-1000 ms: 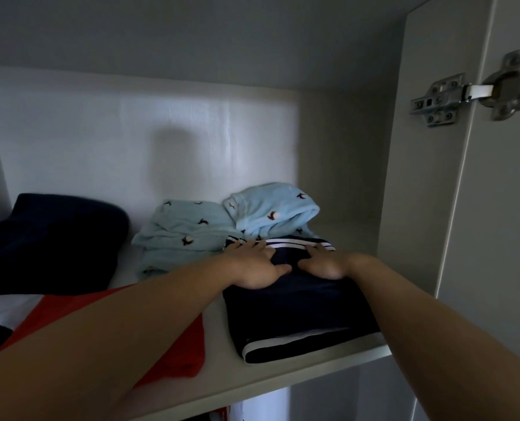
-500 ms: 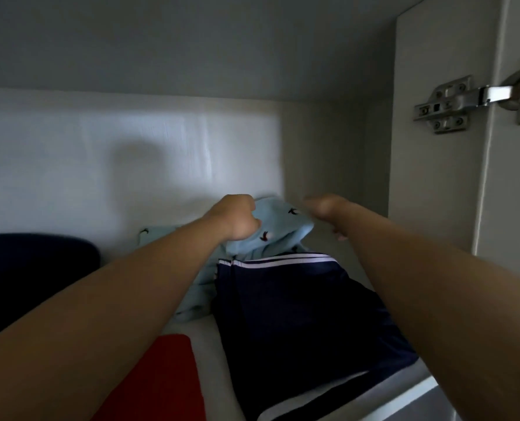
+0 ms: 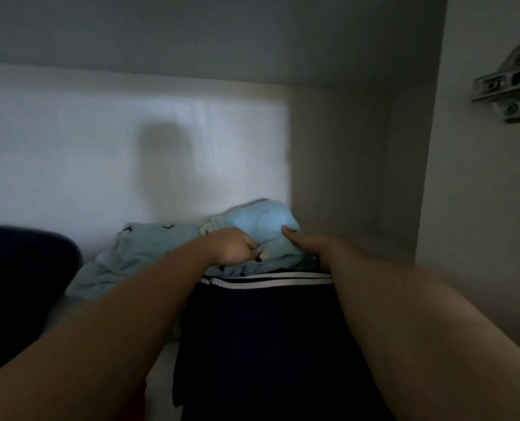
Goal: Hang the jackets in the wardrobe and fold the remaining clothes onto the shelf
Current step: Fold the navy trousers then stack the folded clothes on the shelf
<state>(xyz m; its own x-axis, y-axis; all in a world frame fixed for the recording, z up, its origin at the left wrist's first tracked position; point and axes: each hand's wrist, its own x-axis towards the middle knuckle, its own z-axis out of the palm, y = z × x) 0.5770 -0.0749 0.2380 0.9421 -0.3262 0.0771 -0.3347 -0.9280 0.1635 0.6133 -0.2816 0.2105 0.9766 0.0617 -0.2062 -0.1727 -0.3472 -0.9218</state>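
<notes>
Clearly bunched, the light blue garment (image 3: pixel 261 220) sits at the back right of the shelf (image 3: pixel 161 378), the left grip (image 3: pixel 237 247) fisted in its cloth, the right grip (image 3: pixel 305 244) pinching it under the thumb. Tugging could drag the second blue garment (image 3: pixel 143 247) beside it or rumple the folded navy garment (image 3: pixel 268 329) in front. No writing reads; only small dark motifs.

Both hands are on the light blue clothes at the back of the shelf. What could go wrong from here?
1. The left hand and right hand squeeze the light blue bundle, so its fold may come loose.
2. The navy striped garment lies just in front of the hands; drawing them back might drag it forward.
3. The second light blue garment beside it could get rumpled.
</notes>
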